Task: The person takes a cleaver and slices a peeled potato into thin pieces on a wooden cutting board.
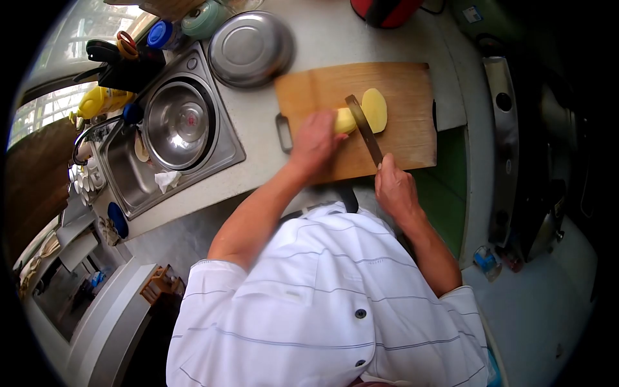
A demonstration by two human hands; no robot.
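While the left hand (314, 140) clamps a rounded yellow potato (345, 120) on the rectangular brown wooden board (412, 116), the right hand (395, 187), apart, grips a dark metal knife (366, 132) over it; an oval yellow slice (375, 111) lies near the board's middle.

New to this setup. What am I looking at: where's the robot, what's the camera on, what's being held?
There's no robot: it's one person working bare-handed. The single picture comes from a head-worn camera looking forward and down, hence the shirt at the bottom. The left hand steadies what looks like a peeled potato on a wooden cutting board. The right hand grips a knife; a cut slice lies on the blade's other side. The board rests on a worktop, with a sink to the left.
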